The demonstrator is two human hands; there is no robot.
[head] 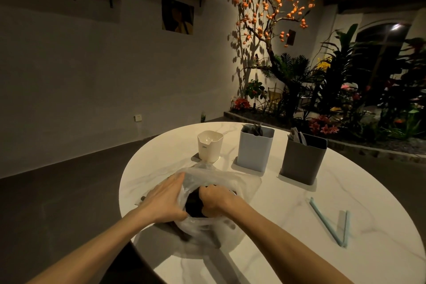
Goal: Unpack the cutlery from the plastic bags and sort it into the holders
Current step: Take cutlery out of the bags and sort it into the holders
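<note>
A clear plastic bag [219, 182] lies on the white round table [299, 214] in front of me, with dark cutlery [193, 205] inside it. My left hand [166, 198] grips the bag's left rim and holds its mouth wide. My right hand [216, 199] reaches into the mouth with fingers curled down among the dark cutlery; what they hold is hidden. Behind the bag stand three holders: a cream one [209, 145], empty as far as I can see, a light blue one [254, 148] with dark pieces in it, and a grey one [303, 160] with pale pieces.
Two light blue sticks [327, 221] lie in a V on the table to the right. The table's left edge runs close beside the bag. Potted plants and a lit tree stand behind the table at the right.
</note>
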